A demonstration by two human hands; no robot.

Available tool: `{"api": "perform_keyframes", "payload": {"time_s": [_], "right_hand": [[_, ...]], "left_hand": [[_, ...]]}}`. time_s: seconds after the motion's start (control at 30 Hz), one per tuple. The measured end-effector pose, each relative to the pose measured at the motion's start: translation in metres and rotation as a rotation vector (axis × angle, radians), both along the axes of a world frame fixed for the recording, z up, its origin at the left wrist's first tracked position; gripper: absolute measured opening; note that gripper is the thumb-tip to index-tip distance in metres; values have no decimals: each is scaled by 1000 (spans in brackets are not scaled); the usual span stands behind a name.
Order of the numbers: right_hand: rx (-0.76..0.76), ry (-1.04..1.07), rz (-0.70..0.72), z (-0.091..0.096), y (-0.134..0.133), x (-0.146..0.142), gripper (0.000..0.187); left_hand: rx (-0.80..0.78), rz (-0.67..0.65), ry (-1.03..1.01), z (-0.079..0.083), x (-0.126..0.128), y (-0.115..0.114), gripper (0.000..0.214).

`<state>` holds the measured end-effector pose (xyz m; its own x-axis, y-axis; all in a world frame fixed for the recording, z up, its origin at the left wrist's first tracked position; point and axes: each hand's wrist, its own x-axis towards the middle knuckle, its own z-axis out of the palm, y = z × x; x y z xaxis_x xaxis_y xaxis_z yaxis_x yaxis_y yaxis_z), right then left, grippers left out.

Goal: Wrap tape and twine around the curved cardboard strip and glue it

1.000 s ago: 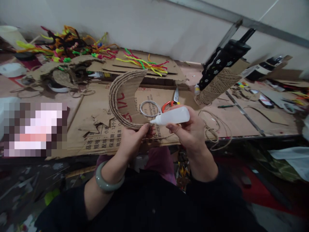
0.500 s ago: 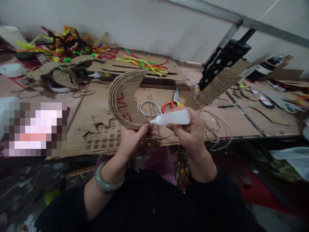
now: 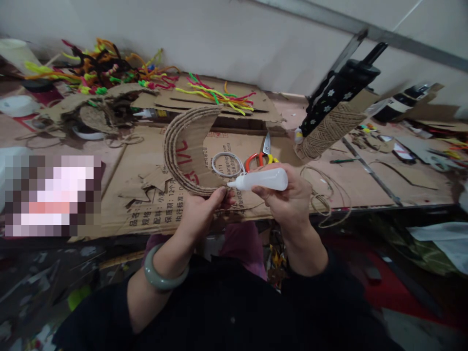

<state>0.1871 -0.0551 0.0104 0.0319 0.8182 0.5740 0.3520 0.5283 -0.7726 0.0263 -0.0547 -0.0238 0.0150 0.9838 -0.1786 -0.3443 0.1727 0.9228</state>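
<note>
tabletop [image 3: 365, 183] runs along a pale wall, crowded with craft material. flattened cardboard box [image 3: 122, 156], printed with characters, lies across its near middle. tangled heap of fuzzy stems [image 3: 106, 63], black, orange, yellow and pink, sits at far left. to the right, black umbrella [image 3: 345, 80] with white flowers slants up; large twine spool [image 3: 332, 129] tilts just beside it.

cardboard crescent [image 3: 193, 151] is held above the flattened box, in front of the person, horns toward the right. rows of twine follow its outer curve; red print shows on its face.

left hand [image 3: 200, 208] has the crescent by its lower end: thumb on top, fingers curled underneath, closed on it. right hand [image 3: 292, 200] is wrapped around a white squeeze bottle [image 3: 263, 179], fingers and thumb closed on its body. bottle lies nearly level, nozzle pointing left to the crescent's lower tip, close by the left thumb; cannot tell if nozzle touches.

scissors [image 3: 267, 145] with orange handles lie just behind the bottle. grey-green bangle [image 3: 165, 284] rings the left wrist. white ring [image 3: 213, 165] beside the crescent's hollow. slim green pen [image 3: 341, 161], right of the hands, near the spool.
</note>
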Motion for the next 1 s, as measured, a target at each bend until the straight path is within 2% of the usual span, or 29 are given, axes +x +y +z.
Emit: {"api": "perform_keyframes", "payload": {"time_s": [0.33,0.8,0.9,1.0], "right_hand": [[82,-10,22,-2,2,0,18],[194,-28,48,0,4,-3,20],[171,-17,33,-2,4,-2,16],[55,58,10,-6,6,-1,13]], "left_hand": [[-19,-5,-26,0,0,0,19],[9,-13,-13,-2,0,1,20],[10,-9,-48,-3,1,1,19],[9,3,-84,-3,1,2,18]]}}
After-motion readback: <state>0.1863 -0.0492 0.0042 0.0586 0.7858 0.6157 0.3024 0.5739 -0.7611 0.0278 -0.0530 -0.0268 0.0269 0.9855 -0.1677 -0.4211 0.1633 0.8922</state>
